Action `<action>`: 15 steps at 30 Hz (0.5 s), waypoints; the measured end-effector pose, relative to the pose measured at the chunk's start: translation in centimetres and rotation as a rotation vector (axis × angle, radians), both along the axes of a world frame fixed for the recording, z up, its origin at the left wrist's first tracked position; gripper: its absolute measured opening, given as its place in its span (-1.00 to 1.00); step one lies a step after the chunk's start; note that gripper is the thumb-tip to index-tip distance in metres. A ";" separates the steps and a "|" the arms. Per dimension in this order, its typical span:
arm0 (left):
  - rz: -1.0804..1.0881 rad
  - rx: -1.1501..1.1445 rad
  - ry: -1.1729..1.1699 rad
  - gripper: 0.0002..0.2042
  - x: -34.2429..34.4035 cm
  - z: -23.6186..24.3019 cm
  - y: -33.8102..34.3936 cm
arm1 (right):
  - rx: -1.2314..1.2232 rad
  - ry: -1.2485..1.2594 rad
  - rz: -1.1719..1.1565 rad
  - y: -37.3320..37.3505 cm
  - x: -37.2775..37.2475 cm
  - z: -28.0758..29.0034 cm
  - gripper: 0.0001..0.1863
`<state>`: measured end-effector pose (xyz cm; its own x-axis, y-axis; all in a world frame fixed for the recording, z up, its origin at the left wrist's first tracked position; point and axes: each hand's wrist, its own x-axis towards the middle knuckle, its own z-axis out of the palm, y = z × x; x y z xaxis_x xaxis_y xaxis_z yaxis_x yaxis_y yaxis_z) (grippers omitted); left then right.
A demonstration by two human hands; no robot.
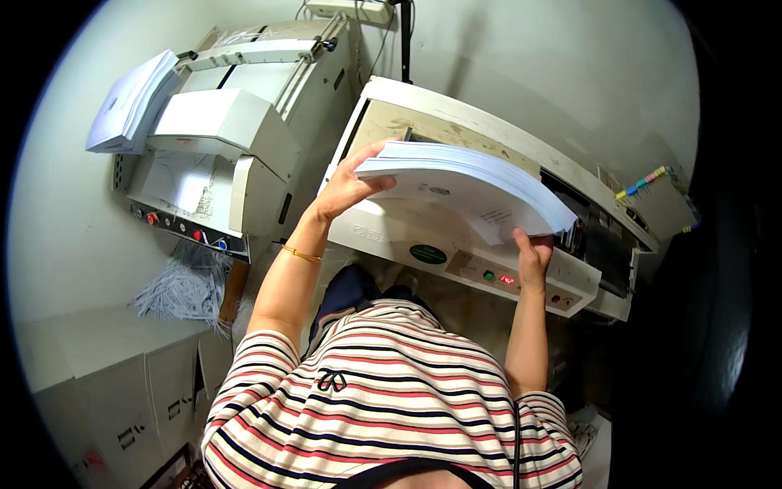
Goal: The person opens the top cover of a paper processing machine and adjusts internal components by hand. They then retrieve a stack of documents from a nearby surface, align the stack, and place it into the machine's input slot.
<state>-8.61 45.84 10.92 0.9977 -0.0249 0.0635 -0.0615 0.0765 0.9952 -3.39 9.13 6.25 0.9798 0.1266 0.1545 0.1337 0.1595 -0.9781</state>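
A thick stack of white printed paper (pixel 464 179) is held raised and curving over a cream binding machine (pixel 391 244). My left hand (pixel 358 175) grips the stack's left end, with fingers around the edge. My right hand (pixel 531 248) grips it near the lower right end, thumb against the printed face. The machine's front panel has a green switch, a small red lit display and knobs. A dark slot (pixel 607 253) runs along its right side, partly hidden by the paper.
At left stands a white cutting machine (pixel 277 130) carrying another paper stack (pixel 130 102). Below it lie paper shreds (pixel 183 289) beside white cabinets (pixel 98 407). At right is a board with coloured clips (pixel 660 200). A power strip (pixel 350 11) is at the wall.
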 end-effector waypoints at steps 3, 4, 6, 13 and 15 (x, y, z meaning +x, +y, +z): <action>0.057 0.094 -0.077 -0.17 0.7 0.9 0.1 | 0.016 0.055 0.064 -1.8 1.2 -0.1 -0.40; 0.055 0.069 -0.074 -0.17 1.1 0.7 -0.3 | -0.007 0.082 0.072 -1.6 1.3 0.2 -0.43; 0.012 0.068 -0.045 -0.15 1.8 0.7 -1.0 | -0.054 0.136 0.083 -0.8 1.4 0.8 -0.47; 0.184 0.247 -0.117 0.01 3.2 0.9 -1.2 | -0.151 -0.035 -0.004 0.8 1.7 1.4 -0.55; 0.240 0.212 -0.183 -0.12 3.4 0.5 -1.6 | -0.172 -0.028 -0.034 0.9 1.3 0.7 -0.54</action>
<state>-5.23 44.22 11.39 0.9493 0.1768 0.2601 -0.2311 -0.1686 0.9582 -2.08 10.08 6.99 0.9796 0.1205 0.1607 0.1637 -0.0153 -0.9864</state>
